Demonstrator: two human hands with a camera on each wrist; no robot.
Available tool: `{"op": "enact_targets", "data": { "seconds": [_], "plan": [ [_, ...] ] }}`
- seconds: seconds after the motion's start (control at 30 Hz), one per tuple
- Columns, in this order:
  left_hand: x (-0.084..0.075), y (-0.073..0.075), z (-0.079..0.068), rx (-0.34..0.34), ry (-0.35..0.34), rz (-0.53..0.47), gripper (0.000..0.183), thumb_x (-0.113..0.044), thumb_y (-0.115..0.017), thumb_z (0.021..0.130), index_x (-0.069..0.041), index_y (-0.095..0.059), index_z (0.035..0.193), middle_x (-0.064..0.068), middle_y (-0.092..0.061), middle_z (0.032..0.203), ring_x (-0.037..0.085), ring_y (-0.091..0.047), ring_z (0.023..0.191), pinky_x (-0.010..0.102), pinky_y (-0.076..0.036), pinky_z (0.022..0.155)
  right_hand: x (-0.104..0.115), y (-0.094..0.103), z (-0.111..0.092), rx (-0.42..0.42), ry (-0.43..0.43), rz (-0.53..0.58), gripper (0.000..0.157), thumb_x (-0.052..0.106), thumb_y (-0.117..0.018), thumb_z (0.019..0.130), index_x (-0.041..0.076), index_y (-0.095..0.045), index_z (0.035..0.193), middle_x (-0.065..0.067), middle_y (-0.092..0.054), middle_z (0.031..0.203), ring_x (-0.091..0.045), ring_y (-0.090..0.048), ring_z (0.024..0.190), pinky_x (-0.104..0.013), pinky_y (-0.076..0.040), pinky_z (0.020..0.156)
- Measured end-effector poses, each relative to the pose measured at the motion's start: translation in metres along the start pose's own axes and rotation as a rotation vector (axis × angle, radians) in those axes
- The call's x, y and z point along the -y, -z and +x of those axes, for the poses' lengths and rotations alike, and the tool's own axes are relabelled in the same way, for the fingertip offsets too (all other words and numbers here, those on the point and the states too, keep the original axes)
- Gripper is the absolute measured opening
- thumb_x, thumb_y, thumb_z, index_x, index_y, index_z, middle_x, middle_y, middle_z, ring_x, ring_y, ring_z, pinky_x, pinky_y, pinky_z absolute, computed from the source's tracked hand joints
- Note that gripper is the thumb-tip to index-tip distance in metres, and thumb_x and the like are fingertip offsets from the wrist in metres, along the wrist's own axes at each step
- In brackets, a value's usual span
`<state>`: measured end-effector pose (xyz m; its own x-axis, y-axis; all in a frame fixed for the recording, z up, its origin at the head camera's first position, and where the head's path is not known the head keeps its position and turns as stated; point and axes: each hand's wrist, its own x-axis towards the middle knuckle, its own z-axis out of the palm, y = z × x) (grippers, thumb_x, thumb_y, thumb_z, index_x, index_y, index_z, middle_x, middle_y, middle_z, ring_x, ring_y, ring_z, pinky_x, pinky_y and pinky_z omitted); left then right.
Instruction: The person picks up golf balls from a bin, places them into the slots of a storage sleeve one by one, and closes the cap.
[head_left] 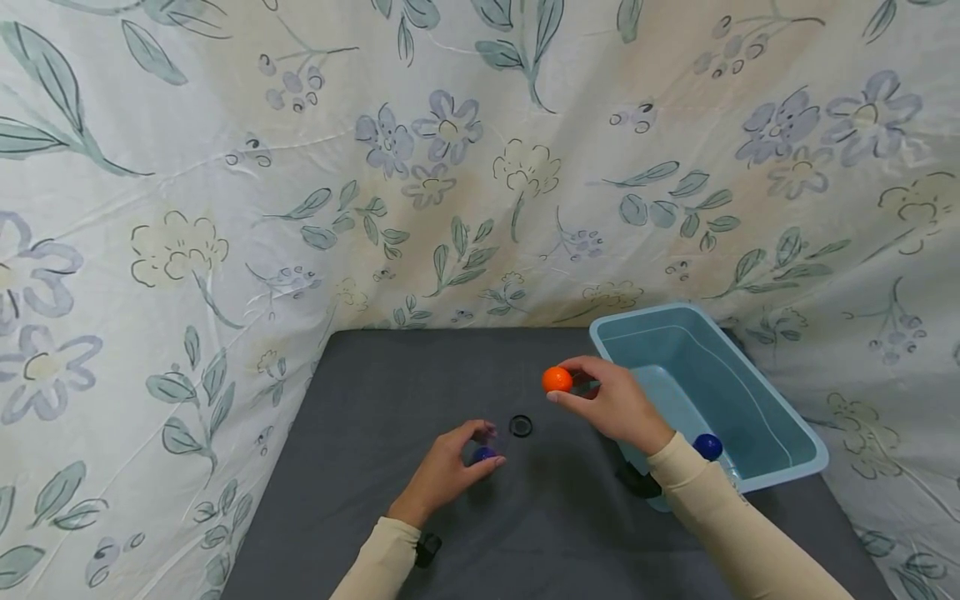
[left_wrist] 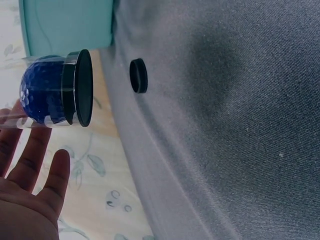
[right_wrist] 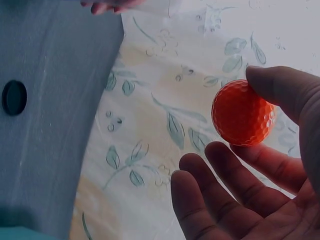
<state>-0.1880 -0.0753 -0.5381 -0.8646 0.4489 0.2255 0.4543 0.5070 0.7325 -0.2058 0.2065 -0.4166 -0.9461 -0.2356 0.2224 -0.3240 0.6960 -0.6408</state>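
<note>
My left hand [head_left: 448,468] grips a clear tube [left_wrist: 12,121] above the dark cloth. Inside the tube sits a dark blue golf ball [left_wrist: 41,92], just behind the black cap [left_wrist: 84,90] that closes its lower end. My right hand [head_left: 611,400] pinches an orange golf ball [right_wrist: 242,113] between thumb and fingertips, higher than the tube and to its right. A loose round black cap [head_left: 521,426] lies on the cloth between and beyond the two hands.
A light blue plastic bin [head_left: 780,479] stands at the right, partly behind my right forearm. Another blue ball [head_left: 707,447] shows there beside the sleeve. Dark grey cloth [head_left: 390,375] covers the table, and a floral curtain [head_left: 450,167] hangs behind and at the sides.
</note>
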Motion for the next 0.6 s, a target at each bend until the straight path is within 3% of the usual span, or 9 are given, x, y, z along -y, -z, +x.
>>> {"op": "enact_targets", "data": {
  "seconds": [0.23,0.37,0.6],
  "plan": [
    [-0.001,0.000,0.000,0.007,0.000,0.009,0.044,-0.048,-0.068,0.087,-0.037,-0.050,0.125,-0.017,-0.061,0.113,0.008,-0.063,0.102,0.031,-0.053,0.092,0.006,-0.014,-0.005,0.014,0.029,0.115,0.040,0.044,-0.076,0.081,0.024,-0.065,0.114,0.007,-0.067,0.106,-0.013,-0.064,0.088,-0.024,-0.056,0.072],
    [-0.002,0.001,0.000,0.007,-0.005,0.010,0.044,-0.048,-0.068,0.087,-0.036,-0.050,0.125,-0.017,-0.061,0.113,0.005,-0.062,0.100,0.032,-0.053,0.093,0.008,-0.022,-0.006,0.014,0.057,0.143,0.041,0.045,-0.076,0.080,0.024,-0.065,0.114,0.007,-0.067,0.106,-0.013,-0.064,0.091,-0.029,-0.057,0.074],
    [-0.002,-0.001,-0.001,0.011,-0.012,-0.011,0.043,-0.046,-0.068,0.087,-0.036,-0.050,0.125,-0.016,-0.061,0.114,0.013,-0.064,0.103,0.037,-0.053,0.094,0.016,-0.035,-0.010,0.036,0.063,0.210,0.042,0.047,-0.076,0.080,0.027,-0.065,0.115,0.008,-0.067,0.108,-0.011,-0.063,0.092,-0.034,-0.058,0.075]
  ]
}}
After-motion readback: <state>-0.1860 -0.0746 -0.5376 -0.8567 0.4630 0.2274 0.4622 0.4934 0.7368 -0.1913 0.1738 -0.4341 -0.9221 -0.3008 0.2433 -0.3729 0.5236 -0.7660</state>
